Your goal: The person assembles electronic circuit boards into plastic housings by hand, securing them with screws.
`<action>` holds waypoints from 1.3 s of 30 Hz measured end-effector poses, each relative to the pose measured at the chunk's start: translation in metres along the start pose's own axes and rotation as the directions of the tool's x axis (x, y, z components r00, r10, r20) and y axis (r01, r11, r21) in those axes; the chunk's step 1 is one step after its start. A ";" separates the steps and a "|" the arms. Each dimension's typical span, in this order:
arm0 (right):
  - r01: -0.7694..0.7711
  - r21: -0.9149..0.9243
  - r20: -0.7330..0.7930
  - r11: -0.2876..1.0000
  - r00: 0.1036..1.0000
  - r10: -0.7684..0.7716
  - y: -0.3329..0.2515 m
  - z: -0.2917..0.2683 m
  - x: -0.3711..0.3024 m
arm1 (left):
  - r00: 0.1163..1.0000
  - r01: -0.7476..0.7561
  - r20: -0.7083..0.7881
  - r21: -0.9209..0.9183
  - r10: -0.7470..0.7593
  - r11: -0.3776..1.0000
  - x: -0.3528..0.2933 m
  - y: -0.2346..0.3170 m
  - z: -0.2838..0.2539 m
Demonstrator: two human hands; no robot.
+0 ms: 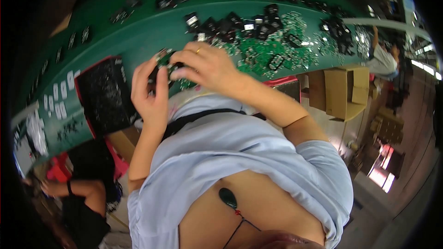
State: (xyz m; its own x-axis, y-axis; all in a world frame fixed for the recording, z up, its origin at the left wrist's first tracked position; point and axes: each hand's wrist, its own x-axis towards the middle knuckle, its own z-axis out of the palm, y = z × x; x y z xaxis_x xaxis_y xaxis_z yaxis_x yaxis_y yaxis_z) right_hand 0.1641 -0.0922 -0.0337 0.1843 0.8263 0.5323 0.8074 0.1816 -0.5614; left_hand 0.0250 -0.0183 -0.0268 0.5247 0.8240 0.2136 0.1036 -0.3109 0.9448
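Note:
Near the front edge of the green bench, my two hands meet over a small black housing with a green circuit board at its upper side. My left hand grips it from the left, with thumb and fingers curled around it. From the right, my right hand closes its fingertips on the same piece; a ring is on one finger. Fingers cover much of the piece, so how board and housing join cannot be made out. Just right of my hands lies a spread heap of small green circuit boards.
A black tray with red edges stands left of my hands. Beyond it lie several white pieces. Black housings are piled behind the boards, and more line the far strip. A cardboard box stands at right; other people sit at both ends.

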 end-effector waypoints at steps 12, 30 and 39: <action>-0.561 0.409 0.047 0.720 0.801 0.597 -0.013 0.006 -0.026 | 0.998 -0.054 0.036 0.127 0.050 0.990 -0.002 -0.004 0.030; -0.474 0.868 0.322 0.150 0.766 0.557 -0.008 0.032 -0.013 | 0.805 0.400 0.463 0.037 -0.370 0.916 0.029 -0.040 -0.046; -0.640 0.562 0.283 0.523 0.744 0.606 -0.069 0.095 0.024 | 0.694 0.709 0.505 -0.358 -0.513 0.607 0.047 -0.065 -0.116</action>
State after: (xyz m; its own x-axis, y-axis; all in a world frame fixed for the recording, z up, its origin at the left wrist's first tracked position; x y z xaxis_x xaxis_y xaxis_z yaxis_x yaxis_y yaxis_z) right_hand 0.0598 -0.0347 -0.0423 0.4674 0.8754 -0.1237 -0.0109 -0.1342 -0.9909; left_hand -0.0551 0.0960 -0.0493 0.7380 0.4920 -0.4619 0.1323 0.5656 0.8140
